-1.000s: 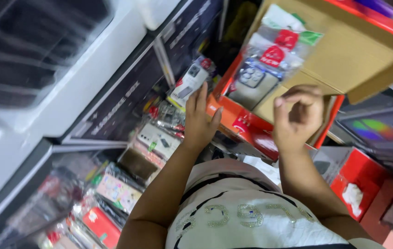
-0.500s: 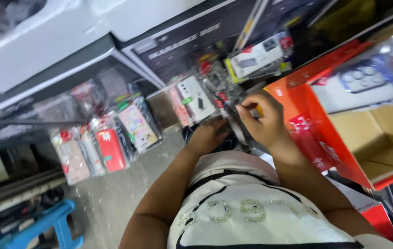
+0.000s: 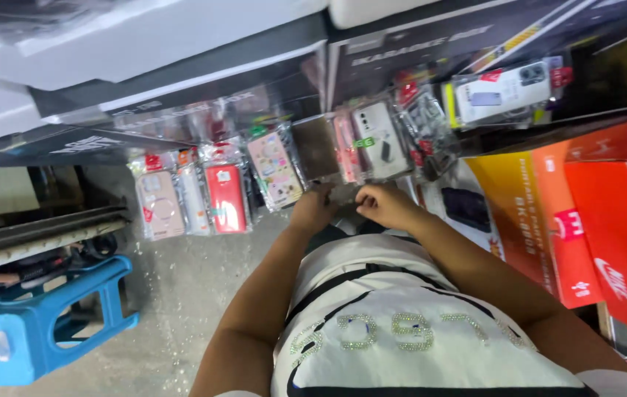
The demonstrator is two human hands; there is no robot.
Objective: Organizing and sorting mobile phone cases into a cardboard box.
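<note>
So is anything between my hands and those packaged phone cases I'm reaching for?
Nothing visible: the left hand and right hand are already at the lower edge of the packaged phone cases, with no object between.

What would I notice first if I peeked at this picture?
Probably the row of packaged phone cases standing along the floor, with a bright red one near the left. Both hands, left and right, meet at a clear packet just below them. A blue stool sits bottom left, big orange boxes on the right.
</note>
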